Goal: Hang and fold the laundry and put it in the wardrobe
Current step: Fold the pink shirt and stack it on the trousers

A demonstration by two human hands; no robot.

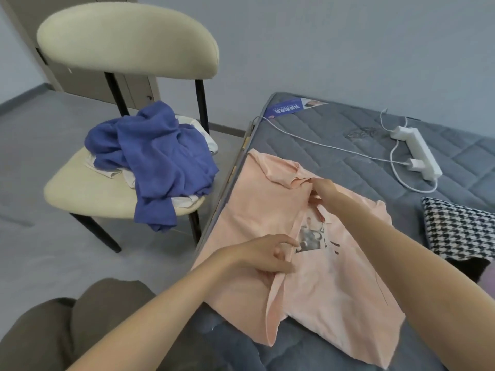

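Centre frame, pink tee [334, 285]: looks light, limp, crease-prone. Pinched at folded edge by left hand [263, 259], nr collar by right hand [321, 192]. Best taken at both fold ends, kept taut.

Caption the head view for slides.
Left hand and right hand fold pink shirt on mattress; blue garment on chair.
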